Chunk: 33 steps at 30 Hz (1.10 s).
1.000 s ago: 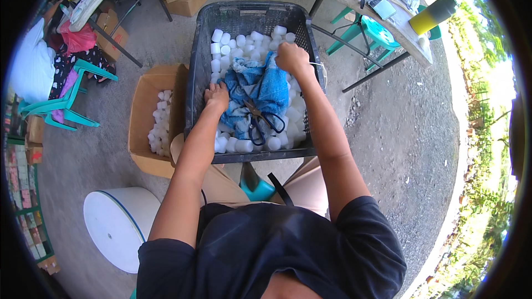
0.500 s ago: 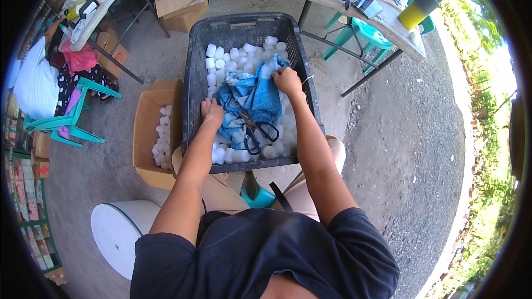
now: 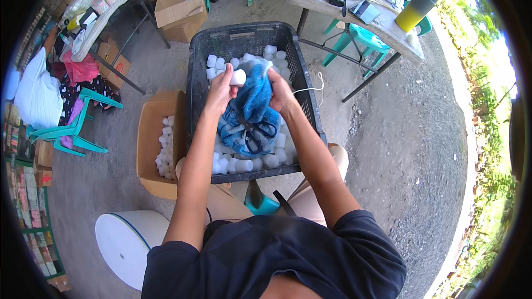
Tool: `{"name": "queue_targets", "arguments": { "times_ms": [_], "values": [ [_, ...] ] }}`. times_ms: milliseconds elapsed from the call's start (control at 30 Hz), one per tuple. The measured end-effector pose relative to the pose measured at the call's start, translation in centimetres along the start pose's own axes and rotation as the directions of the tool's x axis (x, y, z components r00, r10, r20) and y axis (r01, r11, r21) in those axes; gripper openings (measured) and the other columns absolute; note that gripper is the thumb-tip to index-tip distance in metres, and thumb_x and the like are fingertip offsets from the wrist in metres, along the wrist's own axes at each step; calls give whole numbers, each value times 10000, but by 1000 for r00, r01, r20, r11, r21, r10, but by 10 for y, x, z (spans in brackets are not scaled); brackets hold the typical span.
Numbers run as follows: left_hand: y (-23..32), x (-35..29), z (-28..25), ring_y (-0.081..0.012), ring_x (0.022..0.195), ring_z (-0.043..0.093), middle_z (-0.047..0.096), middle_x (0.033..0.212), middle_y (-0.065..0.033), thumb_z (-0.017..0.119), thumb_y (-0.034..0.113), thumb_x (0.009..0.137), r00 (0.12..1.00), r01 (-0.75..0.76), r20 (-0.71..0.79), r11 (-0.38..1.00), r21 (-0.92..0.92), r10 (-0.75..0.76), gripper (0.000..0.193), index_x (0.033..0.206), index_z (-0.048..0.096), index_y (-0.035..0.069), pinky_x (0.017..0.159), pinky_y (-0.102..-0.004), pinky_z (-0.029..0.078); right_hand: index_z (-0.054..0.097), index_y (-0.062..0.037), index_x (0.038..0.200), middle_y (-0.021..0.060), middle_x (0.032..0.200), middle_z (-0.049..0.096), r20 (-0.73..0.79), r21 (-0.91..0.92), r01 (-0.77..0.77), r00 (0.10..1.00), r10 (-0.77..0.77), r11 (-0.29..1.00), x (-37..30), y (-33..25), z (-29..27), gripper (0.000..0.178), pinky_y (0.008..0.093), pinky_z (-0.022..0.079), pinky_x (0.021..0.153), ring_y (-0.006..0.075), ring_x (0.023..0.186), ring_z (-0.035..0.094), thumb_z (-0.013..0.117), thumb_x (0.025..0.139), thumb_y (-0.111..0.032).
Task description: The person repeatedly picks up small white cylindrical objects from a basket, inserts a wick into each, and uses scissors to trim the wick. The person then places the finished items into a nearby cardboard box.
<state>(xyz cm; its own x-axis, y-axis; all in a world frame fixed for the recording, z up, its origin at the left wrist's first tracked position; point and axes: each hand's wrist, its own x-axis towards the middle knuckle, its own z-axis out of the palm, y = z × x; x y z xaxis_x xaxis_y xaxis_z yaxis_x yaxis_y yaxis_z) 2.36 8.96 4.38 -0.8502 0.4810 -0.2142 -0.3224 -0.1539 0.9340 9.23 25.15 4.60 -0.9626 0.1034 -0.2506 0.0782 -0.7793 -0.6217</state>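
Observation:
My left hand (image 3: 220, 92) is closed round a small white cylinder (image 3: 238, 77) with rounded edges, raised above the crate. The fingers of my right hand (image 3: 281, 94) grip the upper right part of a blue and white cloth (image 3: 256, 97), lifting it into a peak beside the cylinder. On the cloth's lower folds lies a pair of dark-handled scissors (image 3: 255, 139). Many similar white cylinders (image 3: 244, 165) fill the black plastic crate (image 3: 195, 58) underneath, some hidden by the cloth. A thin white cord (image 3: 310, 88) hangs over the crate's right rim.
Left of the crate stands a cardboard box (image 3: 145, 149) of white pieces, with a white drum (image 3: 124, 246) nearer me. A table (image 3: 382, 30) at the far right bears a yellow-black bottle (image 3: 417, 8). At the left, a person (image 3: 39, 88) sits on a green chair (image 3: 83, 116).
My left hand has risen from the crate's left side and now holds a white cylinder. My right hand has pulled the cloth up into a peak, and the scissors have shifted with it.

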Motion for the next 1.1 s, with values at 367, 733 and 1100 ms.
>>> {"name": "queue_targets", "arguments": {
  "times_ms": [367, 733, 1100],
  "values": [
    [-25, 4, 23, -70, 770, 542, 612, 863, -16, 492, 308, 992, 939, -314, -160, 949, -31, 305, 326, 1023, 628, 13, 645, -248, 448, 485, -9, 938, 183, 727, 519, 351, -816, 491, 841, -412, 306, -8, 19, 17, 307, 378, 438, 655, 257, 686, 527, 580, 930, -301],
    [-5, -15, 44, -50, 481, 385, 457, 579, 44, 422, 486, 979, 968, -249, -43, 935, -251, 246, 426, 798, 555, 124, 434, -200, 297, 487, 9, 930, 47, 811, 552, 230, -595, 601, 763, -604, 534, 10, 35, 3, 190, 288, 423, 697, 105, 783, 459, 510, 983, -173],
    [0, -17, 41, -30, 443, 390, 456, 574, 56, 483, 465, 963, 998, -11, 61, 963, -269, 29, 370, 809, 553, 135, 390, -178, 290, 633, -28, 966, -8, 875, 623, 354, -447, 568, 822, -446, 691, -10, 4, 13, 172, 243, 443, 755, 56, 815, 523, 579, 953, -191]
  ]
}}
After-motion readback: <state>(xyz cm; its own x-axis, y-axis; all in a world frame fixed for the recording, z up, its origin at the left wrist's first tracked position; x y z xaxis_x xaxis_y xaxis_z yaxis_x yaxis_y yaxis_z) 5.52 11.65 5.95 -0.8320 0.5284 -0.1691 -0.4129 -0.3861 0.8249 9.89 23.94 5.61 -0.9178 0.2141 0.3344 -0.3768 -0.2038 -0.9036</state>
